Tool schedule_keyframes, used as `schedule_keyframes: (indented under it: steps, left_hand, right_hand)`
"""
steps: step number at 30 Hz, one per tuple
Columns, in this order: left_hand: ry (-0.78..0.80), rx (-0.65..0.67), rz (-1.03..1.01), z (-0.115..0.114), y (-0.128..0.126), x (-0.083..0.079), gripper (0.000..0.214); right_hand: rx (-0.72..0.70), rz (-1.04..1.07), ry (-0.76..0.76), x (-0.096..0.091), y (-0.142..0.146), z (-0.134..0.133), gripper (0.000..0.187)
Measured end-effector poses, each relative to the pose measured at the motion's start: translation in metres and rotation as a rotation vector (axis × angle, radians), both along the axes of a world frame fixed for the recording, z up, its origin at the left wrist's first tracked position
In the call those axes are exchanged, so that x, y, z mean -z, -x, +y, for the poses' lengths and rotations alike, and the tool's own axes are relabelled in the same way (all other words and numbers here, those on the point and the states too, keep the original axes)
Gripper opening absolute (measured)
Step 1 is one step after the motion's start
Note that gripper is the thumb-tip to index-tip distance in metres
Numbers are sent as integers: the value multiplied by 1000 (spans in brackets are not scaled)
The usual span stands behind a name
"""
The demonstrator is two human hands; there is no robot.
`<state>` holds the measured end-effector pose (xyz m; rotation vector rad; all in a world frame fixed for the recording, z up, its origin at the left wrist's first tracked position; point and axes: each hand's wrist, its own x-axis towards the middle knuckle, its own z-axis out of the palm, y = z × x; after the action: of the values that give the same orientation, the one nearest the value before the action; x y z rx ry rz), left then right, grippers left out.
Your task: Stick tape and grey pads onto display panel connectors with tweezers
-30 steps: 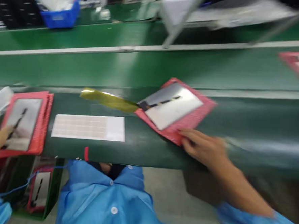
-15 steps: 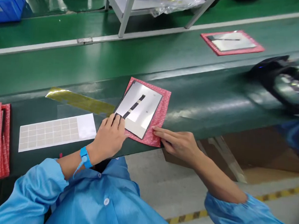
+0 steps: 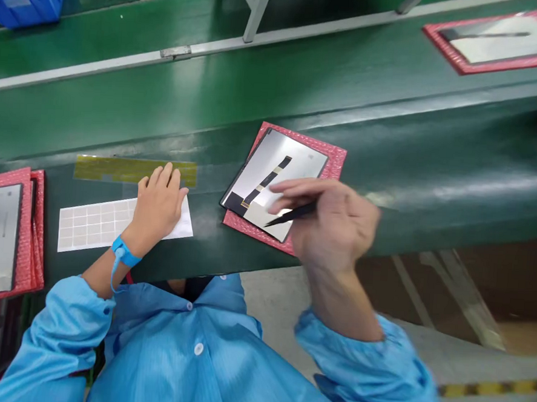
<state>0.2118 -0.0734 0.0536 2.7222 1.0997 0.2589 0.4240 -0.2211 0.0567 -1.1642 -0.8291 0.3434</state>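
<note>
My left hand lies fingers apart over the white label sheet, its fingertips touching the yellow transparent strip behind the sheet. A blue band circles that wrist. Black tweezers are in my right hand, pointing left, above the display panel. The panel is silvery with a dark ribbon cable across it. It rests at an angle on a pink bubble-wrap bag, whose near right corner is partly hidden by my right hand.
At the left edge lies a stack of pink bags with another panel on top. A further bagged panel sits at the far right. Behind are a blue bin and a grey rack leg.
My left hand has left the panel and moved left to the label sheet and yellow strip. My right hand has let go of the bag's edge and now holds tweezers. The view has shifted.
</note>
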Motion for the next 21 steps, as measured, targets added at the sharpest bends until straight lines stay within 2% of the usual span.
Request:
schedule_keyframes:
  steps: [2, 4, 6, 8, 11, 14, 16, 17, 20, 21]
  left_hand:
    - [160, -18, -258, -19, 6, -11, 38]
    - [403, 5, -484, -41, 14, -20, 30]
    - [578, 13, -597, -62, 23, -25, 24]
    - [582, -25, -634, -76, 32, -25, 17]
    - [426, -96, -647, -83, 44, -20, 11]
    - [396, -131, -654, -74, 53, -16, 10]
    - [403, -92, -608, -57, 51, -13, 10]
    - [371, -65, -569, -45, 47, -11, 12]
    - [187, -11, -412, -2, 23, 2, 22]
    - [143, -3, -356, 12, 14, 8, 24]
  right_hand:
    - [-139, 236, -62, -8, 40, 20, 42]
    - [-256, 424, -97, -9, 72, 34, 42]
    - [-344, 564, -104, -6, 93, 40, 40]
    - [-375, 612, -65, -1, 105, 41, 40]
    - [-351, 457, 108, 6, 110, 38, 35]
    - [-462, 268, 293, 10, 97, 38, 31]
    - [-539, 190, 344, 13, 78, 47, 31]
    - [-519, 156, 348, 16, 65, 55, 31]
    - [-302, 77, 307, 30, 24, 87, 32]
    - [-269, 51, 299, 37, 11, 98, 35]
